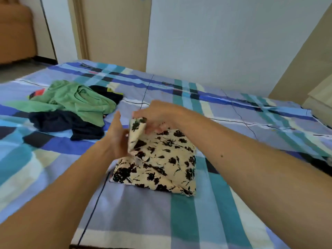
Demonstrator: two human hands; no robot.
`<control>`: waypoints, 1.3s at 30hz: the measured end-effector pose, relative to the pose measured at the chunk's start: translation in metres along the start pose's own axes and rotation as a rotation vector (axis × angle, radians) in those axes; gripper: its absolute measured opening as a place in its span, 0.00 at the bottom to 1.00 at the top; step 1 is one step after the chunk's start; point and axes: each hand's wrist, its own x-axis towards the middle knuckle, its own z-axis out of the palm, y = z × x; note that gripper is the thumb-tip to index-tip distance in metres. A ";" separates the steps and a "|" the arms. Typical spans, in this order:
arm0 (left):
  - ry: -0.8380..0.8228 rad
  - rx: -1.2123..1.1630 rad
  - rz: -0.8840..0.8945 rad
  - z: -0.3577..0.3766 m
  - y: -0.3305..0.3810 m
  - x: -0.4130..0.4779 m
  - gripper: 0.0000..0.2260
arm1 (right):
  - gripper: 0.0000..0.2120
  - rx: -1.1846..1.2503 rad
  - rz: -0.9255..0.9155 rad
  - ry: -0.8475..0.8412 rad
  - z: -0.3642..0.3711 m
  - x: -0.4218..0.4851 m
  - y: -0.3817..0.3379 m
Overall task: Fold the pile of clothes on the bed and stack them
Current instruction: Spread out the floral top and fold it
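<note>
A cream garment with black flower print (161, 159) lies folded into a small square on the bed, in the middle of the view. My right hand (158, 114) pinches its far left corner and lifts that flap up. My left hand (116, 135) presses against the garment's left edge, fingers partly under the raised flap. To the far left sits the unfolded pile: a green garment (75, 99) on top of a dark navy one (59, 123), with a black piece (106, 92) and a red and blue scrap (38, 92) behind.
The bed (233, 203) is covered by a sheet checked in blue, teal and white. A white wall and a beige door (116, 29) stand behind it. A beige cabinet (319, 97) is at the right edge, an orange seat (14, 33) at the far left.
</note>
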 end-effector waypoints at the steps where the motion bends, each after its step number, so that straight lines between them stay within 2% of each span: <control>1: 0.035 0.019 -0.018 -0.010 -0.001 0.003 0.44 | 0.27 0.056 0.037 -0.032 0.012 0.002 0.007; 3: 0.131 0.141 -0.057 -0.024 -0.002 0.009 0.42 | 0.29 0.115 0.073 0.021 0.022 0.004 0.031; 5: 0.209 0.306 -0.077 -0.034 0.001 0.013 0.36 | 0.27 0.085 0.066 0.193 0.021 0.004 0.061; 9: 0.351 0.646 0.017 -0.035 0.003 0.015 0.12 | 0.29 0.129 0.168 0.531 0.010 0.000 0.132; 11: 0.388 0.943 0.100 -0.034 -0.001 0.017 0.10 | 0.39 0.310 0.316 0.502 0.012 -0.004 0.160; 13: 0.325 1.234 0.111 -0.030 -0.003 0.016 0.11 | 0.44 0.602 0.404 0.356 0.019 -0.008 0.175; 15: 0.229 1.509 0.066 -0.023 -0.001 0.009 0.09 | 0.38 0.741 0.385 0.232 0.026 -0.010 0.180; 17: 0.193 1.651 0.016 -0.017 0.001 0.001 0.12 | 0.37 0.743 0.367 0.204 0.029 -0.009 0.182; 19: 0.264 1.796 0.056 -0.006 -0.001 -0.007 0.19 | 0.36 0.765 0.354 0.218 0.027 -0.012 0.185; 20: 0.340 1.862 0.168 0.002 -0.005 -0.010 0.22 | 0.35 0.779 0.345 0.224 0.024 -0.015 0.186; 22: 0.409 1.839 0.574 0.028 -0.014 -0.016 0.25 | 0.32 0.786 0.332 0.218 0.015 -0.027 0.195; 23: 0.352 1.730 0.778 0.043 -0.021 -0.019 0.25 | 0.29 0.786 0.329 0.216 0.011 -0.034 0.201; 24: 0.252 1.618 0.893 0.057 -0.033 -0.020 0.24 | 0.26 0.789 0.325 0.211 0.007 -0.044 0.207; 25: 0.145 1.542 0.905 0.068 -0.049 -0.019 0.24 | 0.24 0.793 0.323 0.213 0.005 -0.052 0.216; 26: 0.055 1.511 0.820 0.075 -0.071 -0.016 0.27 | 0.24 0.794 0.328 0.225 0.003 -0.061 0.225; 28: -0.060 1.586 0.509 0.077 -0.127 -0.009 0.37 | 0.31 0.797 0.340 0.244 0.006 -0.076 0.243; 29: -0.073 1.641 0.422 0.074 -0.151 -0.005 0.39 | 0.34 0.802 0.347 0.249 0.008 -0.081 0.250; 31: -0.007 1.634 0.459 0.070 -0.178 -0.001 0.40 | 0.33 0.791 0.353 0.277 0.011 -0.087 0.255; 33: 0.138 1.530 0.614 0.075 -0.177 -0.007 0.39 | 0.26 0.781 0.357 0.300 0.009 -0.089 0.251; 35: 0.271 1.422 0.792 0.080 -0.171 -0.013 0.32 | 0.20 0.753 0.356 0.303 0.005 -0.089 0.246; 36: 0.275 1.381 0.813 0.081 -0.170 -0.015 0.28 | 0.19 0.729 0.356 0.301 0.003 -0.088 0.243; 37: 0.241 1.333 0.761 0.082 -0.169 -0.019 0.26 | 0.19 0.700 0.355 0.300 0.000 -0.087 0.240; 39: 0.111 1.225 0.524 0.081 -0.169 -0.016 0.25 | 0.20 0.646 0.349 0.308 -0.005 -0.087 0.228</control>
